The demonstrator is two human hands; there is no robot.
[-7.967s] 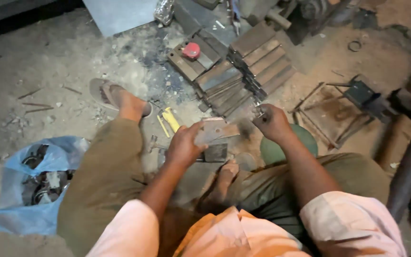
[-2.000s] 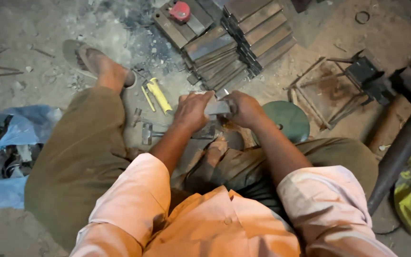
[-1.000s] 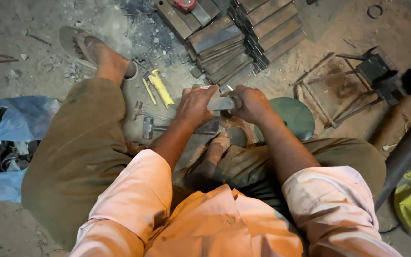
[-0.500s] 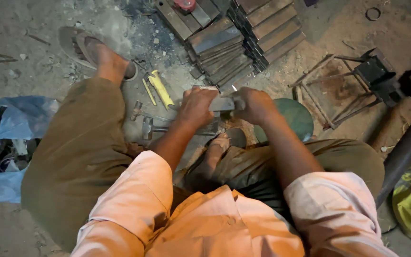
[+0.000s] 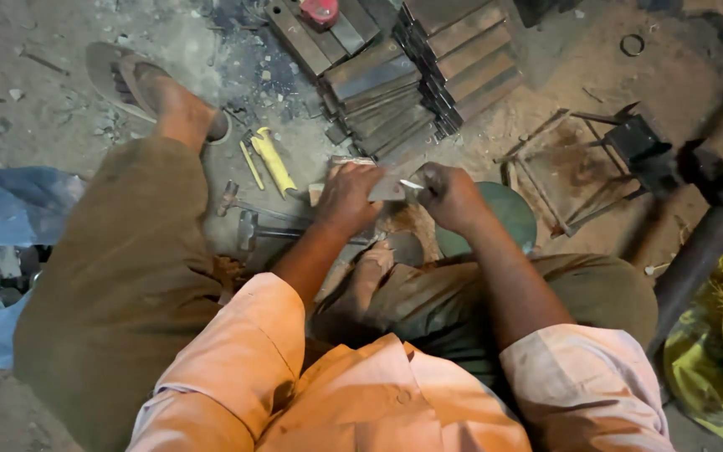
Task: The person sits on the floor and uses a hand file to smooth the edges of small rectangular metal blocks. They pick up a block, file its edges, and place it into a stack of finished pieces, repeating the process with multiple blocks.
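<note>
My left hand [image 5: 346, 197] grips a flat grey metal piece [image 5: 385, 189] held above my crossed legs. My right hand [image 5: 452, 197] is closed around a small thin white stick [image 5: 412, 183], its tip touching the metal piece. Both hands sit close together in the middle of the view. Just below them my bare right foot [image 5: 370, 272] rests on the ground. My left foot in a sandal [image 5: 161, 92] stretches out at the upper left.
Stacks of flat metal bars [image 5: 416, 71] lie ahead, a red round object [image 5: 320, 11] on top. Hammers [image 5: 248, 219] and a yellow-handled tool [image 5: 271, 159] lie left of my hands. A green round disc [image 5: 504, 213], a metal frame [image 5: 583, 167], a blue bag [image 5: 2, 251] and a yellow sack [image 5: 721, 335] surround me.
Eight seconds ago my hands were apart, the right reaching toward the bars. They have since come together on the metal piece and stay nearly still over the last second.
</note>
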